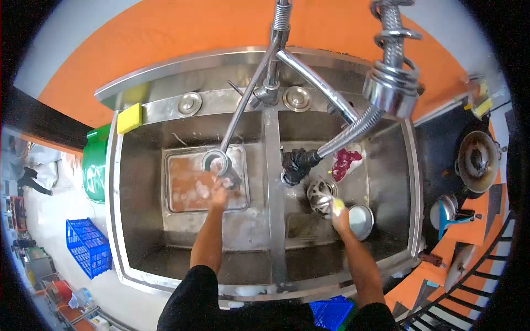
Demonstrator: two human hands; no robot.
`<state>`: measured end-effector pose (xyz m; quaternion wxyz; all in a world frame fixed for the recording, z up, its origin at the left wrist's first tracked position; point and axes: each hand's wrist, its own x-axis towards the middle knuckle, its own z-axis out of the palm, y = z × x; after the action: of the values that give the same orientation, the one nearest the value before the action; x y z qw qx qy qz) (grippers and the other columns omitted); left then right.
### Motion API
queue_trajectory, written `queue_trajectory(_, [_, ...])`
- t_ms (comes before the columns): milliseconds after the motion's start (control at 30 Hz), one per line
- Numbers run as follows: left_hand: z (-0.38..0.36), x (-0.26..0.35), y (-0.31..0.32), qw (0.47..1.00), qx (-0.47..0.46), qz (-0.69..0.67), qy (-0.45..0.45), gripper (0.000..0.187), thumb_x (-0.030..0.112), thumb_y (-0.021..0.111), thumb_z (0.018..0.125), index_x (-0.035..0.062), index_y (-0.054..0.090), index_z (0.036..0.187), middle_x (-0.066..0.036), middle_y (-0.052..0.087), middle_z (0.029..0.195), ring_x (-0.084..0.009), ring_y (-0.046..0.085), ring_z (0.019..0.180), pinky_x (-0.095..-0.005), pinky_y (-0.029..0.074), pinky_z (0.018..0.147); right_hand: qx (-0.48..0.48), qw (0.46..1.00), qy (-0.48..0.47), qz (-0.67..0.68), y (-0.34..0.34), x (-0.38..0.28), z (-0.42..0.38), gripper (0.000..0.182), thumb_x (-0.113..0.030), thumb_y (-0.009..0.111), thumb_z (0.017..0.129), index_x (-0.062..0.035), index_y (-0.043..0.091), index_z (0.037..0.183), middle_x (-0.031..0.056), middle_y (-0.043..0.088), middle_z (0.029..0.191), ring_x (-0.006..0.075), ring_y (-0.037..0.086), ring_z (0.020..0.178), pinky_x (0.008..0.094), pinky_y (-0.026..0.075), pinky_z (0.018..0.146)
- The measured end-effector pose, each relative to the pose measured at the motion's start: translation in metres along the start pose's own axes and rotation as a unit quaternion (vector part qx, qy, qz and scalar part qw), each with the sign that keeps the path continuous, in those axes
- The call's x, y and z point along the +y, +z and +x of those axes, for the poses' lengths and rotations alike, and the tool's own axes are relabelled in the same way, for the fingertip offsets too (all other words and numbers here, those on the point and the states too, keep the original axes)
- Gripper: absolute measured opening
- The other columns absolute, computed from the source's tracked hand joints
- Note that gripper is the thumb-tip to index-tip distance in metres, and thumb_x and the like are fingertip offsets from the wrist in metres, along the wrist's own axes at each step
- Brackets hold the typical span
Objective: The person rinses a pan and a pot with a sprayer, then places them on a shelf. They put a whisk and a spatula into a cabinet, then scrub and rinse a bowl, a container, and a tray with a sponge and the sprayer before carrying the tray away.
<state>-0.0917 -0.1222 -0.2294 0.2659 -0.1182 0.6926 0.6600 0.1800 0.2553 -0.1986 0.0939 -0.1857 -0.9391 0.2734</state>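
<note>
Taking the divider's [274,176] middle as the clock's centre, the left hand [219,193] is at 8 o'clock, over the tray [244,177] of reddish water [185,187]; its fingers are bunched, but I cannot tell whether they pinch anything. The right hand [340,218], at 4 o'clock, pinches a yellow sponge [338,206] beside the metal bowl [317,194]. Around that bowl, a pale bowl [362,223] lies at 4 o'clock, a red bundle [345,161] at 1, the black-wrapped nozzle [298,165] at 11.
</note>
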Motion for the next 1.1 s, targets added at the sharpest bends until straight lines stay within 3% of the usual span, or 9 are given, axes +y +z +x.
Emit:
queue_trajectory(133, [0.03,-0.044,-0.036,0.903,0.013,-0.427,-0.038,0.049,0.05,0.046,0.084,0.0103,0.053,0.112,-0.009,0.059,0.102,-0.026,0.059,0.087,-0.042,0.048,0.08,-0.135,0.939,0.228,0.218,-0.043,-0.045,0.019,0.038,-0.035,0.042,0.094,-0.0015,0.055,0.106,0.0132,0.062,0.083,0.0258,0.06,0.082,0.0365,0.047,0.075])
queue_trajectory(233, [0.066,-0.095,-0.072,0.893,0.108,-0.435,-0.053,0.049,0.047,0.037,0.089,0.0087,0.055,0.114,-0.008,0.059,0.109,-0.0275,0.059,0.094,-0.0442,0.048,0.082,-0.187,0.98,0.056,0.043,0.001,-0.01,0.002,0.033,-0.028,0.044,0.093,-0.0012,0.053,0.111,0.019,0.059,0.1,0.0321,0.056,0.097,0.0374,0.046,0.082])
queue_trajectory(267, [0.055,-0.084,-0.073,0.895,0.103,-0.429,-0.062,0.049,0.047,0.037,0.089,0.0087,0.055,0.114,-0.008,0.059,0.109,-0.0275,0.059,0.094,-0.0442,0.048,0.082,-0.091,0.96,-0.205,-0.168,0.026,0.024,-0.012,0.031,-0.024,0.046,0.092,-0.0021,0.054,0.112,0.0183,0.059,0.101,0.0308,0.056,0.099,0.0371,0.045,0.085])
queue_trajectory(400, [0.037,-0.068,-0.094,0.953,0.033,-0.301,-0.024,0.05,0.049,0.036,0.088,0.0109,0.055,0.114,-0.008,0.058,0.113,-0.0273,0.057,0.1,-0.046,0.047,0.085,-0.155,0.941,0.199,0.225,0.0,-0.007,0.013,0.036,-0.025,0.046,0.092,0.0001,0.05,0.118,0.0185,0.056,0.111,0.0262,0.053,0.105,0.0344,0.042,0.091])
queue_trajectory(467, [0.031,-0.071,-0.101,0.982,-0.027,-0.15,0.113,0.049,0.048,0.037,0.087,0.0115,0.055,0.114,-0.008,0.058,0.112,-0.0273,0.057,0.1,-0.0465,0.047,0.085,-0.166,0.94,0.232,0.185,0.018,-0.015,0.018,0.039,-0.016,0.049,0.09,-0.0099,0.042,0.128,0.016,0.057,0.11,0.0274,0.055,0.102,0.0347,0.043,0.091])
queue_trajectory(567, [-0.036,0.044,-0.058,0.901,0.023,-0.409,-0.142,0.035,0.012,0.061,0.076,0.007,0.055,0.11,-0.007,0.06,0.102,-0.0233,0.058,0.094,-0.0414,0.049,0.081,-0.202,0.959,0.195,0.049,0.053,-0.026,0.016,0.037,-0.025,0.049,0.09,-0.0098,0.047,0.124,0.0168,0.059,0.107,0.0293,0.056,0.1,0.0356,0.045,0.088])
queue_trajectory(733, [-0.04,0.025,-0.106,0.964,-0.133,-0.23,-0.007,0.036,0.019,0.056,0.082,0.0089,0.05,0.116,-0.011,0.058,0.106,-0.0281,0.057,0.096,-0.0445,0.05,0.081,-0.373,0.924,0.081,-0.029,0.116,0.006,0.028,0.039,-0.022,0.05,0.085,-0.0091,0.05,0.122,0.0187,0.059,0.101,0.0313,0.059,0.089,0.0383,0.048,0.078])
queue_trajectory(1033, [-0.123,0.083,-0.086,0.984,-0.05,-0.16,-0.067,0.035,0.022,0.05,0.09,-0.0007,0.05,0.117,-0.01,0.056,0.11,-0.0248,0.054,0.099,-0.0422,0.044,0.088,0.039,0.931,0.2,0.303,-0.003,-0.003,0.051,0.052,-0.002,0.061,0.069,-0.01,0.047,0.118,0.0143,0.061,0.095,0.0287,0.059,0.091,0.0354,0.047,0.08])
queue_trajectory(1100, [-0.126,0.082,-0.087,0.986,-0.019,-0.139,-0.094,0.037,0.025,0.05,0.09,0.0009,0.049,0.118,-0.01,0.055,0.113,-0.0255,0.053,0.101,-0.0441,0.044,0.088,0.151,0.901,0.403,0.054,-0.047,-0.005,0.051,0.029,-0.017,0.064,0.065,0.0005,0.062,0.089,0.0192,0.064,0.085,0.0344,0.063,0.079,0.0422,0.05,0.07])
